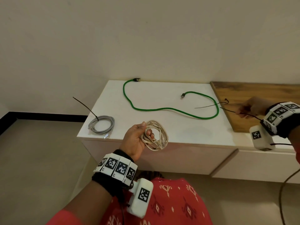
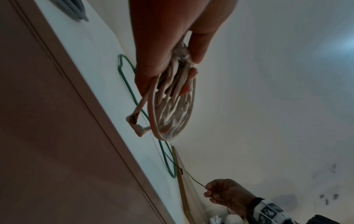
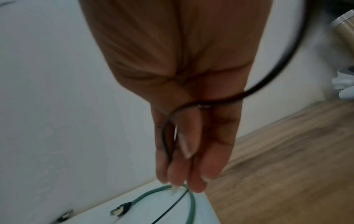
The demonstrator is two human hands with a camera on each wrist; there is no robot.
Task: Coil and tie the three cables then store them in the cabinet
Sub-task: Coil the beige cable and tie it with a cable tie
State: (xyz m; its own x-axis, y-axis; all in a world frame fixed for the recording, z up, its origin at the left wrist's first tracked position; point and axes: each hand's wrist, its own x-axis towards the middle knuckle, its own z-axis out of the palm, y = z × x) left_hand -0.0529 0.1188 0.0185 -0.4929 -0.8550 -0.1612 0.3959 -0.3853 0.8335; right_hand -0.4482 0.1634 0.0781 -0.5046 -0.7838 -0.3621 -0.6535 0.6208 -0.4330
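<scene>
1. The white cable (image 1: 155, 137) was bunched in loose loops in the left hand (image 1: 138, 138), fingers curled round one side of the bundle, held just above the front edge of the white cabinet top (image 1: 186, 127). No tie on it yet.
2. The right hand (image 1: 253, 109) pinched a thin black zip tie (image 1: 230, 111) between thumb and fingertips, out over the wooden top (image 1: 259, 95), well apart from the coil.
3. Risk: the loops were uneven, and one strand hung out kinked in the left wrist view; a slack grip would likely let the coil spring open before the tie went round.
4. Risk: threading the thin tie one-handed could miss some strands, leaving a loose loop outside.
5. A second zip tie (image 1: 209, 105) lay across the green cable (image 1: 162, 109); dragging either could snag both.
6. The green cable lay uncoiled across the top. The grey cable (image 1: 102, 125) sat coiled and tied near the left corner, close to the edge, so a bump might knock it off.
</scene>
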